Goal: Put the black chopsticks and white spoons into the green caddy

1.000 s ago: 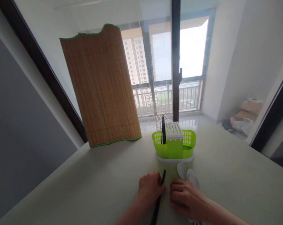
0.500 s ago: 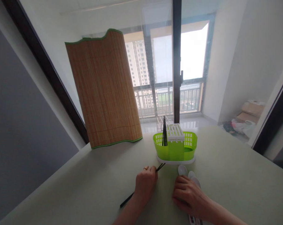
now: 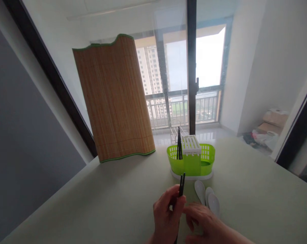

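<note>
My left hand [image 3: 168, 213] is closed round a pair of black chopsticks [image 3: 182, 186], held close to upright with their upper ends above my fingers. Beside it, my right hand [image 3: 205, 220] reaches in from the right, fingers apart and bent, its fingertips close to the left thumb and the lower part of the chopsticks. Several white spoons [image 3: 199, 190] lie on the table just past my right hand, which hides their handles. Behind them stands a bright green cutlery basket [image 3: 191, 165] with a white slatted top and white base; more black chopsticks [image 3: 179, 145] stand in its left compartment.
A bamboo mat [image 3: 115, 101] with green edging stands curved at the back left of the pale table [image 3: 105, 196]. Beyond the table are a glass door with a dark frame [image 3: 191, 67], a white wire rack [image 3: 175, 134], and cardboard boxes and bags [image 3: 272, 127] on the floor.
My left hand has lifted the chopsticks from a low slant to nearly upright and moved right. My right hand has come off the spoons and drawn nearer to the left one.
</note>
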Tool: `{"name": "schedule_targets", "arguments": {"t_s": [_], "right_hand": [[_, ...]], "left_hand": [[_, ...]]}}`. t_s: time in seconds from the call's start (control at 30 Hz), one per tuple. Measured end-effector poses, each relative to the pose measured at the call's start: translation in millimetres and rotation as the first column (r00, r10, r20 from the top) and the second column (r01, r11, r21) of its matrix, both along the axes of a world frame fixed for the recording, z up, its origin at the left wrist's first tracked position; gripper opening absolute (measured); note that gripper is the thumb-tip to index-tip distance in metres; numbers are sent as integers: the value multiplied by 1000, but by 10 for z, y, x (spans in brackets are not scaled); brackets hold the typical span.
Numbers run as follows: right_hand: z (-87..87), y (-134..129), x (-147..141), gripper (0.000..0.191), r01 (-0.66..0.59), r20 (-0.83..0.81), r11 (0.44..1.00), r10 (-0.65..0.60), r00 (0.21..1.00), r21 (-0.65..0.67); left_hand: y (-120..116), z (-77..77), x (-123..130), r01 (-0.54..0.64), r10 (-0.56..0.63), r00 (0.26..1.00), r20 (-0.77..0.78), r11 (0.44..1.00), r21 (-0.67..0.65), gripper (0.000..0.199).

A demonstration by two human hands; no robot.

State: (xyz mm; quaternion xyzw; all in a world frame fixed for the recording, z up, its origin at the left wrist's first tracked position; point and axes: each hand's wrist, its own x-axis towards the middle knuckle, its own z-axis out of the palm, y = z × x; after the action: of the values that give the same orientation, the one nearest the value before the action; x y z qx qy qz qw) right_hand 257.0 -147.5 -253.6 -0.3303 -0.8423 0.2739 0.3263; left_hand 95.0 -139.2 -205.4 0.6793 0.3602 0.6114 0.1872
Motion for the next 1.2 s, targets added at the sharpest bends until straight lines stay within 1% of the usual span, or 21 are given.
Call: {"name": "schedule_targets", "arguments": {"t_s": [0.07,0.13,0.2,0.27,0.33,0.4,0.47,0.53,0.67,0.73,0.83,0.93,1.0,1.07,1.13,1.2], "right_hand": [[-47,8,-38,34,-43,-12,998,43,999,-40],[-105,32,-65,32,-75,-42,993,72,997,-91],[-152,54,-82,33,-117,-89,984,106,990,-132],[-171,59,-92,32,-154,-120,977,137,983,-144],[-158,45,-94,32,-160,-114,982,149,982,-96],[-118,19,-86,32,-122,-79,992,122,989,8],[-62,-2,-68,32,-70,-43,990,76,996,124],[-1,-11,-42,29,-35,-17,981,39,999,192],[79,15,4,21,12,-17,980,-9,1000,199],[75,40,17,19,24,-36,981,-17,999,193],[24,74,30,18,35,-52,981,-25,998,193],[-17,83,53,17,69,-27,980,-65,998,187],[-17,81,79,16,92,-1,978,-94,996,185],[-1,84,112,22,120,17,975,-125,992,185],[13,99,145,30,158,23,969,-165,986,188],[14,123,170,31,188,33,960,-199,979,207]], "left_hand": [[-7,-78,9,9,-9,1000,10,999,43,21],[-23,-117,13,25,-28,999,44,997,75,21],[-54,-101,17,28,-37,996,83,995,100,20],[-92,-42,18,37,-50,994,97,990,133,18],[-123,31,10,76,-90,993,70,980,184,16],[-136,88,-10,145,-146,989,-11,962,231,17],[-131,113,-33,207,-184,977,-108,943,262,18],[-112,108,-49,238,-195,964,-183,938,254,17],[-52,81,-49,289,-233,934,-271,939,187,8],[-23,89,-47,309,-248,919,-307,936,168,7],[1,119,-57,297,-232,900,-368,946,129,7],[5,163,-93,278,-221,876,-428,958,74,5],[15,234,-146,247,-201,880,-431,968,52,5],[55,375,-229,173,-145,910,-387,984,40,6],[145,591,-330,59,-50,954,-297,998,22,7],[296,852,-414,-60,65,985,-162,998,37,12]]}}
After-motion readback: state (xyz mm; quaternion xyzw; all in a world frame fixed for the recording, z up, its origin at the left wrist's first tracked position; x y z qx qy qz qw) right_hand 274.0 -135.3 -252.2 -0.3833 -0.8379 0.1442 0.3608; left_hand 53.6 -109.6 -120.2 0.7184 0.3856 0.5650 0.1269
